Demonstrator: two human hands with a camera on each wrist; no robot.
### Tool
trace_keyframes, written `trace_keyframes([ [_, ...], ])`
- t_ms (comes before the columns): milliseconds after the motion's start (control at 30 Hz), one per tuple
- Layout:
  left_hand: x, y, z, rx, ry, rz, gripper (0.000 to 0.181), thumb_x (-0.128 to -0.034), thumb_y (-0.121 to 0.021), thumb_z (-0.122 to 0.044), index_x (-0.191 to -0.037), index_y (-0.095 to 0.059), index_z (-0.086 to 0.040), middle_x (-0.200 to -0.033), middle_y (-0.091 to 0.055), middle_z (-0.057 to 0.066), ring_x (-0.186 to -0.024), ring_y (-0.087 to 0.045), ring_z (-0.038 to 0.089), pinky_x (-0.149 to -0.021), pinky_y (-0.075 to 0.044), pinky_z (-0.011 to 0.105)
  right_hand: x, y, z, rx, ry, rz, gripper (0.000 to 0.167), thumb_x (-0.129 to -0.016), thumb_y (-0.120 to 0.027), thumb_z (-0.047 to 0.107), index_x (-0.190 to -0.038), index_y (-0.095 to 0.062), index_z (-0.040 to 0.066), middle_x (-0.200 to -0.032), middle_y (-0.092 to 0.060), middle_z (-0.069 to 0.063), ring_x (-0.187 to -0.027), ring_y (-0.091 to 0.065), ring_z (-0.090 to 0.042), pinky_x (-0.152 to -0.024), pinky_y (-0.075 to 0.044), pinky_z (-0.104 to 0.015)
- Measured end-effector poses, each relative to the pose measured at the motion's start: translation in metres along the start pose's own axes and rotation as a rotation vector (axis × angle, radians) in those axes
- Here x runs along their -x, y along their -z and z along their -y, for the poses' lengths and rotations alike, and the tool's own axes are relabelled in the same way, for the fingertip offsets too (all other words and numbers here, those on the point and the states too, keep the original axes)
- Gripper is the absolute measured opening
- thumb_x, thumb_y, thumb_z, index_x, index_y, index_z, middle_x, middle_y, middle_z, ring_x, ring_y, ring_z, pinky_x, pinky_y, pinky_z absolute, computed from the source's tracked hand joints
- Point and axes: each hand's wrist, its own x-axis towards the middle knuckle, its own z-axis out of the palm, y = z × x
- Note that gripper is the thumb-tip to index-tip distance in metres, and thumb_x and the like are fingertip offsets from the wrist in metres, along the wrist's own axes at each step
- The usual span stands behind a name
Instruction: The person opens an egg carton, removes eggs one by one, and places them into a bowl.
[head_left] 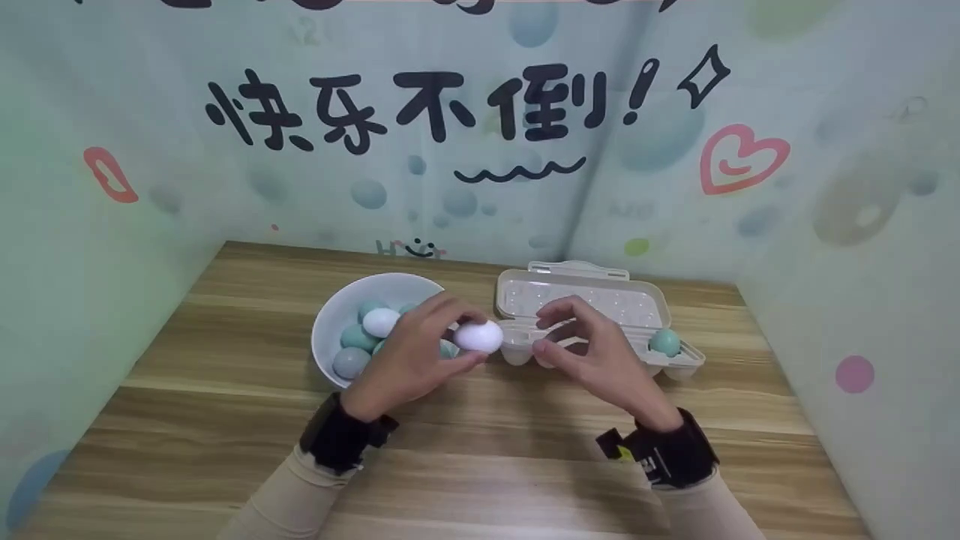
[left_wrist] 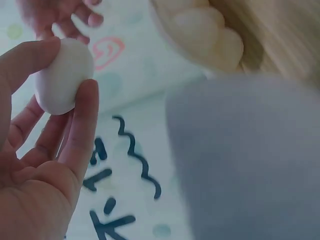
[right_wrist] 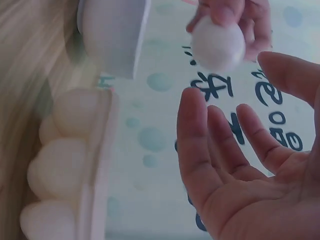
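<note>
A white egg (head_left: 478, 337) is pinched between the thumb and fingers of my left hand (head_left: 420, 352), held in the air between the bowl and the egg carton. In the left wrist view the egg (left_wrist: 65, 76) shows its whole smooth side. My right hand (head_left: 596, 356) hovers over the front of the open egg carton (head_left: 517, 345), its fingers apart and loosely bent, holding nothing. The right wrist view shows a gap between the right hand (right_wrist: 250, 170) and the egg (right_wrist: 218, 45). One green egg (head_left: 664, 343) sits near the carton's right end. My right hand hides the carton's middle.
At the left stands a white bowl (head_left: 330, 307) with several green eggs (head_left: 358, 337), a white egg (head_left: 381, 322) and a grey-blue egg (head_left: 351, 364). The carton's clear lid (head_left: 585, 294) leans open toward the printed backdrop (head_left: 480, 187). Wooden tabletop (head_left: 480, 472) lies in front.
</note>
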Motion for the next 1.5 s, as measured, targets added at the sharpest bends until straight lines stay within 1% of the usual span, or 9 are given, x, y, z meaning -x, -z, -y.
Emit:
trace_keyframes([
  [200, 0.014, 0.033, 0.024, -0.055, 0.04, -0.022, 0.036, -0.0849, -0.09, -0.013, -0.114, -0.07, -0.01, -0.114, -0.068, 0.002, -0.104, -0.064, 0.014, -0.087, -0.061, 0.031, -0.001, 0.026, 0.002, 0.002, -0.048, -0.073, 0.034, -0.097, -0.079, 0.013, -0.126, -0.065, 0.004, -0.123, -0.068, -0.01, -0.108, -0.071, -0.025, -0.088, -0.061, -0.03],
  [300, 0.023, 0.046, 0.037, -0.092, 0.077, -0.008, 0.037, -0.0828, -0.092, -0.012, -0.112, -0.07, -0.01, -0.111, -0.068, 0.002, -0.101, -0.063, 0.015, -0.086, -0.061, 0.034, -0.001, 0.039, 0.002, 0.006, -0.045, -0.104, 0.033, -0.097, -0.078, 0.012, -0.126, -0.065, 0.003, -0.123, -0.067, -0.01, -0.109, -0.071, -0.024, -0.089, -0.061, -0.029],
  [467, 0.032, 0.063, 0.059, -0.126, 0.155, 0.086, 0.038, -0.0823, -0.092, -0.01, -0.113, -0.07, -0.009, -0.11, -0.068, 0.004, -0.101, -0.062, 0.019, -0.09, -0.059, 0.043, 0.004, 0.055, 0.0, 0.017, -0.058, -0.148, 0.035, -0.098, -0.076, 0.011, -0.129, -0.064, 0.003, -0.125, -0.065, -0.01, -0.111, -0.069, -0.023, -0.087, -0.061, -0.028],
  [633, 0.04, 0.075, 0.076, -0.149, 0.224, 0.185, 0.035, -0.0833, -0.09, -0.008, -0.111, -0.068, -0.008, -0.11, -0.068, 0.007, -0.102, -0.062, 0.024, -0.093, -0.058, 0.047, 0.006, 0.062, -0.004, 0.037, -0.073, -0.146, 0.037, -0.1, -0.076, 0.015, -0.132, -0.063, 0.004, -0.128, -0.065, -0.009, -0.113, -0.069, -0.021, -0.089, -0.06, -0.026],
  [767, 0.045, 0.078, 0.084, -0.149, 0.275, 0.236, 0.035, -0.0837, -0.089, -0.01, -0.11, -0.067, -0.009, -0.112, -0.068, 0.007, -0.104, -0.062, 0.025, -0.094, -0.057, 0.046, 0.005, 0.064, -0.006, 0.044, -0.073, -0.147, 0.036, -0.1, -0.076, 0.014, -0.132, -0.063, 0.003, -0.128, -0.066, -0.009, -0.113, -0.069, -0.021, -0.091, -0.06, -0.026],
  [867, 0.047, 0.079, 0.088, -0.137, 0.301, 0.247, 0.034, -0.0844, -0.089, -0.011, -0.111, -0.068, -0.009, -0.113, -0.068, 0.007, -0.106, -0.062, 0.025, -0.094, -0.057, 0.046, 0.004, 0.064, -0.006, 0.042, -0.074, -0.152, 0.035, -0.099, -0.076, 0.012, -0.131, -0.064, 0.003, -0.128, -0.066, -0.01, -0.113, -0.069, -0.021, -0.091, -0.06, -0.026],
  [1100, 0.048, 0.074, 0.091, -0.121, 0.288, 0.252, 0.032, -0.086, -0.088, -0.013, -0.111, -0.068, -0.011, -0.11, -0.068, 0.004, -0.103, -0.061, 0.022, -0.092, -0.055, 0.044, 0.004, 0.065, -0.005, 0.013, -0.081, -0.155, 0.034, -0.099, -0.076, 0.009, -0.13, -0.065, 0.002, -0.127, -0.066, -0.011, -0.113, -0.069, -0.024, -0.09, -0.061, -0.027],
  [1200, 0.049, 0.072, 0.091, -0.113, 0.297, 0.257, 0.031, -0.0874, -0.087, -0.013, -0.112, -0.068, -0.011, -0.111, -0.068, 0.004, -0.103, -0.061, 0.021, -0.092, -0.055, 0.044, 0.003, 0.066, -0.004, 0.028, -0.086, -0.152, 0.034, -0.099, -0.076, 0.011, -0.13, -0.065, 0.003, -0.128, -0.067, -0.01, -0.113, -0.069, -0.023, -0.091, -0.06, -0.027],
  [1500, 0.05, 0.075, 0.089, -0.123, 0.31, 0.271, 0.032, -0.0885, -0.086, -0.014, -0.115, -0.069, -0.011, -0.11, -0.069, 0.002, -0.101, -0.061, 0.02, -0.09, -0.055, 0.043, 0.005, 0.074, -0.002, 0.038, -0.078, -0.177, 0.033, -0.1, -0.075, 0.012, -0.13, -0.065, 0.001, -0.128, -0.066, -0.01, -0.111, -0.069, -0.019, -0.091, -0.06, -0.026],
])
